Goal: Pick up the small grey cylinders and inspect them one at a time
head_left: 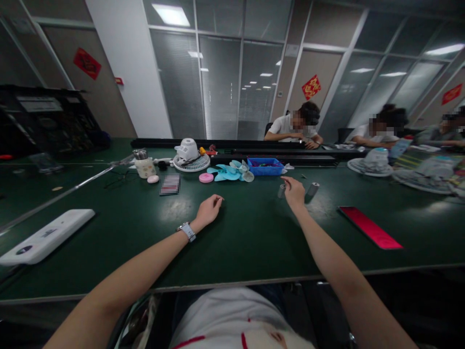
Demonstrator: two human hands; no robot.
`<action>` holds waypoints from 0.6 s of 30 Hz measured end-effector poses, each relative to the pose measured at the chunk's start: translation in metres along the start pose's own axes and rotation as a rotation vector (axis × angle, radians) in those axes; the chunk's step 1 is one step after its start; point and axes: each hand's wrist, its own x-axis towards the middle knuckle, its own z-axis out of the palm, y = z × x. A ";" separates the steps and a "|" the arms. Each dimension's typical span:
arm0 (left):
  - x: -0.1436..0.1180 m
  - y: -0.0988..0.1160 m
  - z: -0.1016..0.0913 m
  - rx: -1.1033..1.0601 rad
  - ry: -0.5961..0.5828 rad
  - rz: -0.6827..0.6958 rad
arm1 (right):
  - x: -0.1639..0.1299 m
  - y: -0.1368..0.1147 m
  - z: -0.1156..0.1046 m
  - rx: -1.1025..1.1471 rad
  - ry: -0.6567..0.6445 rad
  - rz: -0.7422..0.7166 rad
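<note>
My left hand [209, 211], with a watch [187, 231] on its wrist, hovers at or rests on the table left of centre. Its fingers are curled together; a tiny light spot shows at the tips, too small to name. Farther right, my right hand [296, 193] has its index finger stretched leftward over a small grey cylinder [281, 191] standing upright. Whether it touches that cylinder I cannot tell. A second grey cylinder [313, 189] stands just right of this hand. Behind them are a blue bin [266, 167] with small parts in it and light-blue fan blades [230, 171].
On the green table [240, 252] lie a red-faced phone-like slab [370, 227] and a white power strip-like device [49, 236]. A white fan part [189, 156], a pink disc [206, 178] and a jar [144, 165] stand farther back. Several people sit across the table.
</note>
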 end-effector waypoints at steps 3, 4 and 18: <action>0.000 0.001 -0.001 0.000 0.000 0.000 | 0.001 -0.001 -0.001 -0.010 -0.007 0.002; 0.000 0.001 -0.001 -0.001 -0.002 0.000 | 0.001 -0.001 -0.001 -0.014 -0.024 0.002; 0.001 -0.001 0.002 -0.005 0.004 0.005 | -0.004 0.000 0.004 -0.138 -0.102 0.041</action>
